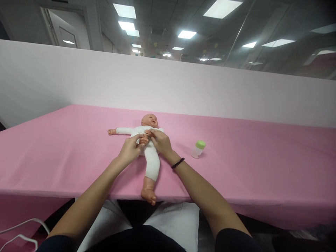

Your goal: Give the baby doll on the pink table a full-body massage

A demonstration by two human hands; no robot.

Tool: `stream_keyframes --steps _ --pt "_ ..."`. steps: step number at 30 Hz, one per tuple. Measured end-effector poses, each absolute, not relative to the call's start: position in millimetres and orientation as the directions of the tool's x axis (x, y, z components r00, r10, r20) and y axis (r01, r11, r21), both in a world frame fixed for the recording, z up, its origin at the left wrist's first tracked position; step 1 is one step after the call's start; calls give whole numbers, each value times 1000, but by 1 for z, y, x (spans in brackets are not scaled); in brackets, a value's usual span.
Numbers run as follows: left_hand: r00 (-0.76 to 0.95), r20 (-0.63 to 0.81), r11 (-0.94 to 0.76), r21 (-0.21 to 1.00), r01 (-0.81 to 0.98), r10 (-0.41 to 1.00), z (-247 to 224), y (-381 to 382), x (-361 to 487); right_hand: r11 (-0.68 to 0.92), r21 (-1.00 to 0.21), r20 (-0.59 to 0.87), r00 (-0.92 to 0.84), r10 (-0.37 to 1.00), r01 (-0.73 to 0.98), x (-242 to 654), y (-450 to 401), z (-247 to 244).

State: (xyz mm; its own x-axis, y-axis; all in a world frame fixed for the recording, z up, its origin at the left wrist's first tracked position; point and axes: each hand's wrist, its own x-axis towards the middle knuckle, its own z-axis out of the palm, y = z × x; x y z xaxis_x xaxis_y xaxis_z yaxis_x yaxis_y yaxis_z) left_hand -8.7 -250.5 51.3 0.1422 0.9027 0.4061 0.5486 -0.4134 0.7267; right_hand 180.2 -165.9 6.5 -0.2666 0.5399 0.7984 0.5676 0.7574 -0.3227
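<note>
A baby doll (152, 162) with a white cloth body lies on its back on the pink-covered table, its head away from me and turned to the right. My left hand (132, 147) pinches one foot of the doll (144, 140), which is folded up over its belly. Right beside it, my right hand (161, 140), with a dark bead bracelet at the wrist, is closed on the doll's small hand (148, 133) at the chest. The foot and the small hand are close together. The other leg stretches toward me, its foot over the table edge.
A small clear bottle with a green cap (198, 149) stands to the right of the doll. The pink cloth (65, 150) hangs over the front edge. Behind the table rises a white partition (170, 85). White cables (28, 222) are at the lower left.
</note>
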Motion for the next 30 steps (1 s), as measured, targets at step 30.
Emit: stream_keyframes --steps 30 --pt "-230 381 -302 900 315 896 -27 -391 -73 347 -892 74 665 743 -289 278 -115 7"
